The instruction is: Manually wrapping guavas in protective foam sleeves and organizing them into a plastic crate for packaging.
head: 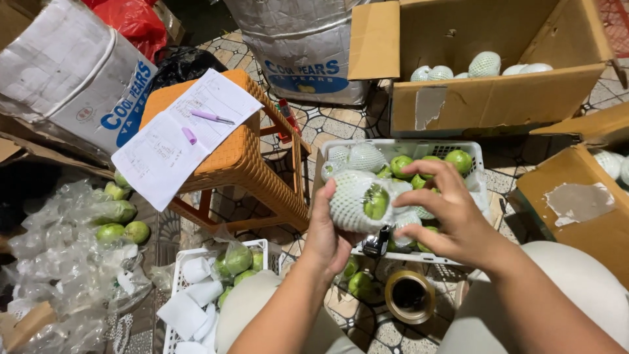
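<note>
The left hand (327, 229) cups a green guava (375, 202) half-sheathed in white foam net (350, 200), just above the white basket (400, 148), fingers closed around it. The right hand (452, 216) hovers beside, fingers spread and empty, apparently adjusting the net.

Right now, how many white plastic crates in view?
2. One white crate sits ahead of the hands, holding green fruit, some in foam nets. The other white crate is lower left by the knee, holding foam nets and bagged fruit. More may be hidden.
</note>
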